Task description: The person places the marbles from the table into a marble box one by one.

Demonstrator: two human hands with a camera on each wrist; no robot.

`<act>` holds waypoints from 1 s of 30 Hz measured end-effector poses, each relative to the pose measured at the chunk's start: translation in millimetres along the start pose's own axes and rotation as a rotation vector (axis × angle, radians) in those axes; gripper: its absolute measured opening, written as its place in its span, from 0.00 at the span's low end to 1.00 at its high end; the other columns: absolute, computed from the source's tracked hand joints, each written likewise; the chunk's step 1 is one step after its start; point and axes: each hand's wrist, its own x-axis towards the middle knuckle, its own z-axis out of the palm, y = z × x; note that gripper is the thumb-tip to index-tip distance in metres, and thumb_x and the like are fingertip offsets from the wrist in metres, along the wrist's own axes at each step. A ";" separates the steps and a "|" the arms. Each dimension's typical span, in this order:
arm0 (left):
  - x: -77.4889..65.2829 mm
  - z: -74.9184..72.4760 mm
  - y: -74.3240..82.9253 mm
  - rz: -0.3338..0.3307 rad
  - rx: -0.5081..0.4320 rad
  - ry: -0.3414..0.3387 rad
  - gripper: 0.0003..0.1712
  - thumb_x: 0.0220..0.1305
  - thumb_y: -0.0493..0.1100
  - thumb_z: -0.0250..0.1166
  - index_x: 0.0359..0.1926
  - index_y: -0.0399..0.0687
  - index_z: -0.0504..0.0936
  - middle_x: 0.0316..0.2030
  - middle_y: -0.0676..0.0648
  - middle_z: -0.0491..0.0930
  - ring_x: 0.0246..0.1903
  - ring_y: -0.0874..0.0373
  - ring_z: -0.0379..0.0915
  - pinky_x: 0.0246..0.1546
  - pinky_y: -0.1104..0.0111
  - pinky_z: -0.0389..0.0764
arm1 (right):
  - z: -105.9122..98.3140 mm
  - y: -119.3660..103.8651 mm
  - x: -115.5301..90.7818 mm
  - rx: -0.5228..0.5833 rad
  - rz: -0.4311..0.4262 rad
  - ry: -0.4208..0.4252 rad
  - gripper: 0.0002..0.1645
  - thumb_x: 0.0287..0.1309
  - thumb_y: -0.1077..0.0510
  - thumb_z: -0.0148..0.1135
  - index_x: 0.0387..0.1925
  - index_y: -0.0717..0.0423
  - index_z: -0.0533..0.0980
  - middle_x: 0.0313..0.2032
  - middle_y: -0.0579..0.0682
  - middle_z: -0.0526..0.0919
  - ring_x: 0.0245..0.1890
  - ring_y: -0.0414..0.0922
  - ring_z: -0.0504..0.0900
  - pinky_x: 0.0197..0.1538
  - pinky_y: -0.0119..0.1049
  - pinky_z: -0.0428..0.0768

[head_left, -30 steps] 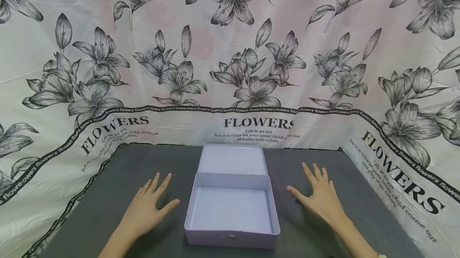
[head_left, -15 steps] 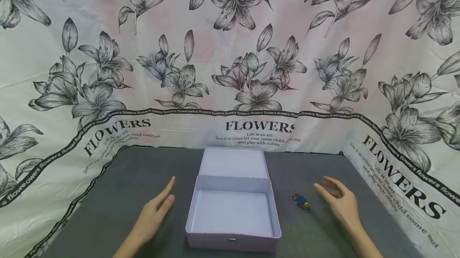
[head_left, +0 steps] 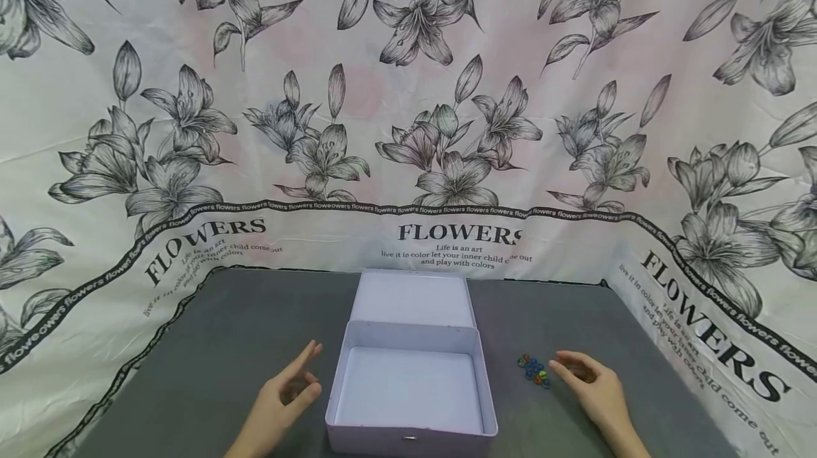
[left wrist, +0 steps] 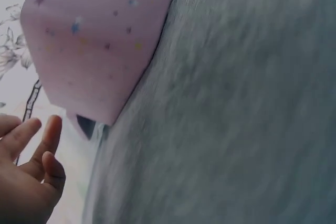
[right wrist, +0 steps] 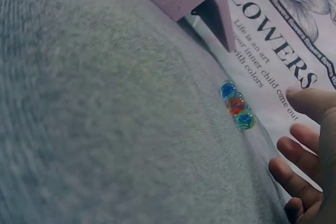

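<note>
A shallow metal box (head_left: 408,388) stands in the middle of the table with its lid (head_left: 413,298) folded back behind it. Its inside is pale and bare; the wrist views show its outside as pink with small stars. Just right of it lies a small cluster of colored glass marbles (head_left: 533,370), blue, red and green. My right hand (head_left: 593,388) hovers beside the marbles, fingers loosely bent, holding nothing. Left of the box is my left hand (head_left: 281,400), fingers relaxed and apart from it, with nothing in them.
A grey cloth (head_left: 255,316) covers the table. Behind it and along both sides hangs a white curtain (head_left: 357,160) printed with lilies and lettering.
My right hand has drawn back from over the marbles, uncovering them, then come down closer beside them with fingers more bent. The left hand's spread fingers have relaxed and bent.
</note>
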 end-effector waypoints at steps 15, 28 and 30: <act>-3.4 5.1 -8.1 -0.056 0.006 -0.170 0.49 0.64 0.38 0.75 0.82 0.58 0.64 0.52 0.45 0.81 0.32 0.59 0.68 0.24 0.72 0.66 | 0.6 2.3 -3.0 -0.070 -0.181 -0.082 0.18 0.58 0.49 0.81 0.46 0.53 0.89 0.36 0.42 0.89 0.32 0.36 0.79 0.39 0.33 0.80; -4.7 9.1 -6.1 -0.073 0.141 -0.223 0.57 0.57 0.50 0.83 0.83 0.61 0.62 0.72 0.43 0.75 0.50 0.63 0.74 0.54 0.65 0.79 | 2.6 5.6 -4.0 -0.115 -0.308 -0.062 0.12 0.53 0.54 0.84 0.39 0.47 0.90 0.36 0.43 0.91 0.31 0.32 0.81 0.36 0.33 0.80; -5.5 9.3 -6.8 -0.053 0.166 -0.226 0.58 0.57 0.52 0.83 0.83 0.62 0.61 0.79 0.47 0.65 0.58 0.61 0.75 0.59 0.64 0.77 | 3.9 7.0 -4.6 -0.107 -0.322 -0.052 0.11 0.53 0.55 0.84 0.38 0.46 0.90 0.36 0.42 0.91 0.30 0.32 0.81 0.35 0.32 0.80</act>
